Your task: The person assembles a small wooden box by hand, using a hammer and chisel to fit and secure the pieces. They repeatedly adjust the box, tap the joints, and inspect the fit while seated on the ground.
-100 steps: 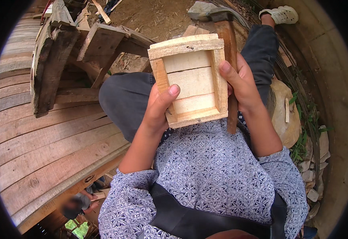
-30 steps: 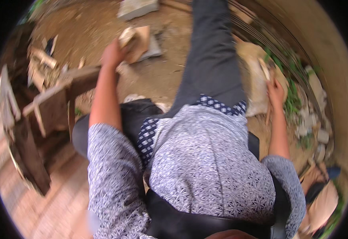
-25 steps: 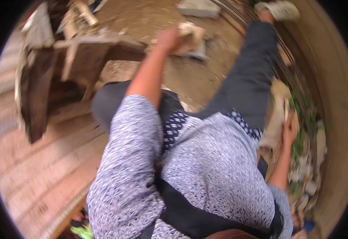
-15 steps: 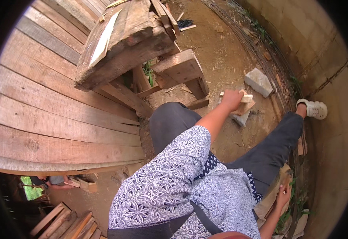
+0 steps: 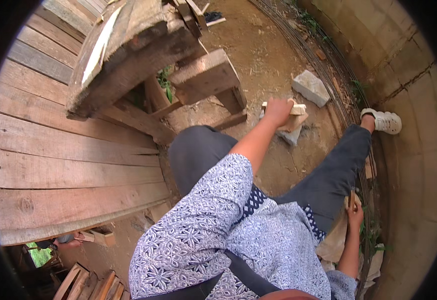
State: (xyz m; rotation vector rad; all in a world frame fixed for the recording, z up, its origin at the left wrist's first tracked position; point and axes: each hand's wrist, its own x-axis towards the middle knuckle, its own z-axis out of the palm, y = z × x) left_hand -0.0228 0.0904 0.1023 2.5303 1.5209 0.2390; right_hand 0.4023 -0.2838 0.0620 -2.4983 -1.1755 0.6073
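Observation:
My left hand (image 5: 278, 112) is closed around a small pale wooden piece (image 5: 298, 109). The piece is held low over the dirt floor, above a grey stone chunk (image 5: 291, 136); whether it rests on the stone I cannot tell. Beside my outstretched leg, at the right, my right hand (image 5: 355, 214) is closed on a narrow brown stick-like object (image 5: 352, 199), which points up from the fingers. Its lower part is hidden in the grip, so its kind does not show.
A thick timber bench (image 5: 128, 65) and a plank wall (image 5: 73, 170) stand at the left. A pale stone block (image 5: 311, 88) lies beyond my left hand. Long thin rods (image 5: 323, 70) run along the wall (image 5: 413, 160). Another person's hand (image 5: 68, 243) is near a wooden box (image 5: 102, 237), lower left.
My right hand has moved forward along my leg, and the brown object now stands up from it. My left hand keeps its hold on the wooden piece. The whole view has shifted slightly.

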